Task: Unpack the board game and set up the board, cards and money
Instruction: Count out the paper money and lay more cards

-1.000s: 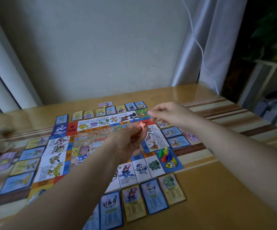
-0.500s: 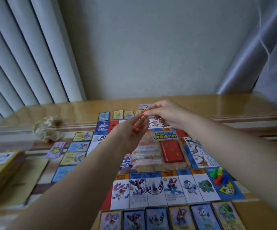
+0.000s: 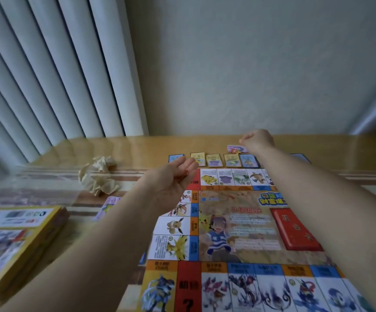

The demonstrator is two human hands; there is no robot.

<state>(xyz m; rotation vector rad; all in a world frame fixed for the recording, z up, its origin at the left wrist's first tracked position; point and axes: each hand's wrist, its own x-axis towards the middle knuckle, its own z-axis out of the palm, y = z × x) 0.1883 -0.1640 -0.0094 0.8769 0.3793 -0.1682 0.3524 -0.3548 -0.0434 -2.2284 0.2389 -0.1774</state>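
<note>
Crosswise, card row, along board far edge

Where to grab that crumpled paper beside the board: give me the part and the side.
Take the crumpled paper across its bulging middle, coming from above. It is a loose, lumpy wad lying free on the table, with folds a grip can probably close on; the left hand is nearer.

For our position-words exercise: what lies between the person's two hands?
In the head view, a row of cards just beyond the board lies between left hand and right hand.
</note>
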